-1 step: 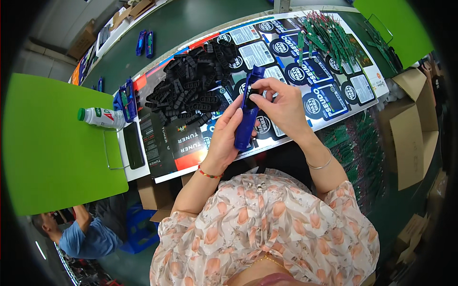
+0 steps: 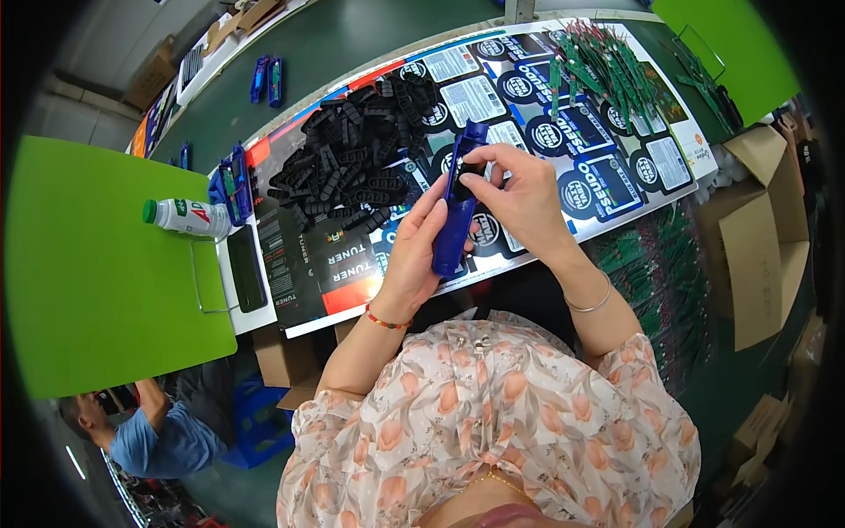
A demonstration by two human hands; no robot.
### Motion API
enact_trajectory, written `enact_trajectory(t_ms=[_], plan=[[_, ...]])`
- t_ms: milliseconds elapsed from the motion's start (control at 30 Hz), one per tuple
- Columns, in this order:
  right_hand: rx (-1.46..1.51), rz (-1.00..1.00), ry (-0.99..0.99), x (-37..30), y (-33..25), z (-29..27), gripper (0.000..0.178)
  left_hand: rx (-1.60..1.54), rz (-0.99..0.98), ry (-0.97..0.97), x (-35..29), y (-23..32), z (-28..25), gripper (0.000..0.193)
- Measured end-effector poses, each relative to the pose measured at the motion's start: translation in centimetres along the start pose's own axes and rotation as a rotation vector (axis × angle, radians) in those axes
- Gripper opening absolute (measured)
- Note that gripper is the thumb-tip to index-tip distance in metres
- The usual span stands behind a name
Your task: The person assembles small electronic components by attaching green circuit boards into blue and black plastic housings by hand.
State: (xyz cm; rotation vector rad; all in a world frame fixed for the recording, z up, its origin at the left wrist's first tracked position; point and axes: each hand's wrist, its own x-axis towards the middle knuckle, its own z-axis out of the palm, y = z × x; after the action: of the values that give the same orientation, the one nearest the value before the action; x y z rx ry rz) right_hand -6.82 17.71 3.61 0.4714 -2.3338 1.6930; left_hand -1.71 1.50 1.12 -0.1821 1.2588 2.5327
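Observation:
A long dark-blue plastic housing (image 2: 453, 239) lies tilted across my left hand (image 2: 415, 238), whose fingers wrap round it from below. At its upper middle, the thumb and index finger of my right hand (image 2: 521, 195) pinch a small black ribbed piece (image 2: 469, 172) against the housing's open side. The fingertips partly hide that piece. Just beyond my hands, to the left, spreads a heap of similar black ribbed pieces (image 2: 352, 154) on the printed sheet (image 2: 334, 277) that covers the table.
Green circuit strips with red wires (image 2: 612, 79) are piled at the far right. Blue housings (image 2: 236, 185), a white bottle (image 2: 189, 216) and a black phone (image 2: 247, 268) are at the left. An open carton (image 2: 757, 246) stands right. A seated person (image 2: 167, 436) is at lower left.

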Motion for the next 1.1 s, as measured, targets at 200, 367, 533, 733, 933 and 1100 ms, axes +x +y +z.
enact_trajectory(t_ms=[200, 367, 533, 733, 933, 1100], plan=[[-0.163, -0.08, 0.108, 0.1, 0.4, 0.2, 0.035, 0.034, -0.002, 0.011, -0.2, 0.0, 0.3, 0.049], [-0.058, 0.071, 0.058, 0.5, 0.5, 0.1, 0.057, 0.103, 0.025, -0.028, 0.0, 0.1, 0.2, 0.051], [0.026, 0.068, -0.001, 0.6, 1.2, 0.2, 0.061, 0.043, 0.009, -0.06, 0.2, -0.2, -0.3, 0.051], [-0.299, 0.03, 0.191, 6.0, 6.0, -3.6, 0.02, -0.043, -0.002, -0.08, 0.5, -0.2, -0.6, 0.051], [-1.045, 0.175, 0.22, 13.7, 12.6, -8.0, 0.017, -0.146, -0.018, -0.094, 0.4, 0.0, -0.6, 0.053], [-0.994, 0.307, 0.176, 14.6, 13.1, -7.1, 0.016, -0.14, -0.018, -0.088, 0.6, 0.3, -0.6, 0.053]])
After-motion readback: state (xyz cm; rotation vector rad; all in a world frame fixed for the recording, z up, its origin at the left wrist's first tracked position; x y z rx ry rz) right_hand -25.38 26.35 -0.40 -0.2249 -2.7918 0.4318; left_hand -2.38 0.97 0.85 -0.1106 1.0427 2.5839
